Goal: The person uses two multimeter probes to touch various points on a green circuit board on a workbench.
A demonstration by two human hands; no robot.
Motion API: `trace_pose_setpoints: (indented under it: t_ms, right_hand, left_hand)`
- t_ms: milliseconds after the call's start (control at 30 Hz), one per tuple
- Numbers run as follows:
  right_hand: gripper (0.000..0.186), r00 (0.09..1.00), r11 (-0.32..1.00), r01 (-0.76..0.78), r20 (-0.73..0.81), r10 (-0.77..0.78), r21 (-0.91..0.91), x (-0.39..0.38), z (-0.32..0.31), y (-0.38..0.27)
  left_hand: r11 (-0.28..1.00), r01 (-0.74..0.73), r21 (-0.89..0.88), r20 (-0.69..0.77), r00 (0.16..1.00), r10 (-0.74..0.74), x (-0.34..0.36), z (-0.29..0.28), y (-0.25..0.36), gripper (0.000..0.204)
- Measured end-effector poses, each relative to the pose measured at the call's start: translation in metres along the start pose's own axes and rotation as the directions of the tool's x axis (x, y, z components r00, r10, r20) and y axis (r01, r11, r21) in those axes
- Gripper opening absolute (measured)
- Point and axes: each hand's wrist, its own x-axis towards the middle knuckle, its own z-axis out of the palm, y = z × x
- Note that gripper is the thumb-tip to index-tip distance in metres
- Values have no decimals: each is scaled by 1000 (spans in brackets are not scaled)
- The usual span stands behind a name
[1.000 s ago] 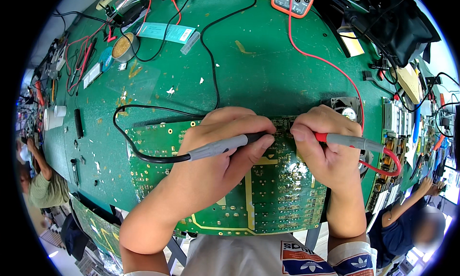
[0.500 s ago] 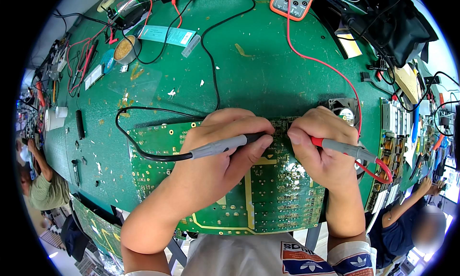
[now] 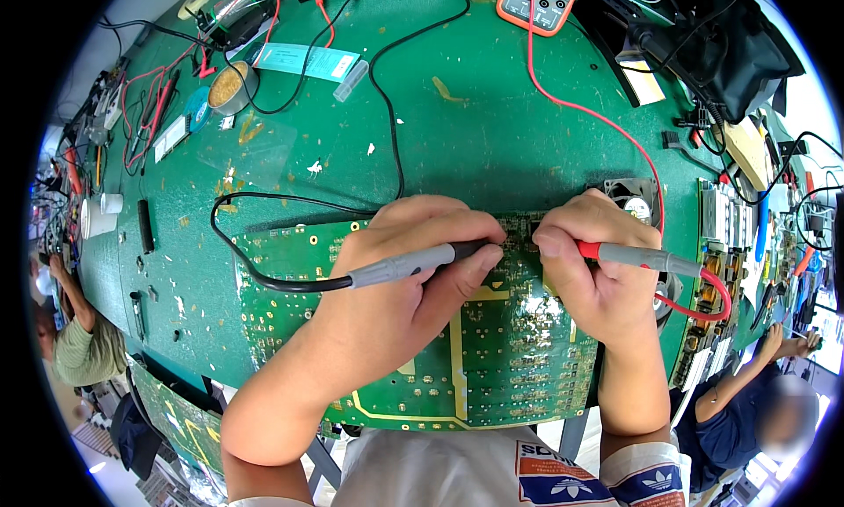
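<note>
A large green circuit board lies on the green mat at the near edge, under both my hands. My left hand pinches a black-and-grey test probe over the board's upper middle. Across a small gap, my right hand is closed round a red-and-grey test probe. Both probe tips are hidden by my fingers, so I cannot tell whether they touch the board. A red lead runs up to an orange multimeter at the far side; a black lead loops off to the left.
A small fan sits just beyond my right hand. Further right stands another populated circuit board. A round tin and a light-blue packet lie far left. Other people work at both sides; one wears a dark sleeve.
My right hand has shifted slightly, and its red probe now lies more level, its lead end further right. The left hand has barely moved.
</note>
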Motion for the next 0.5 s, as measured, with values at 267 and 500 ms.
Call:
trace_pose_setpoints:
  t_ms: [267, 500]
  right_hand:
    - [13, 1000, 1000, -13, 4, 13, 5, 0, 0, -2]
    - [13, 1000, 1000, -19, -16, 19, 3, -2, 1, -1]
  left_hand:
    - [1000, 10, -10, 1, 1000, -10, 0, -1, 1, 14]
    - [999, 43, -30, 26, 999, -42, 1, -2, 3, 13]
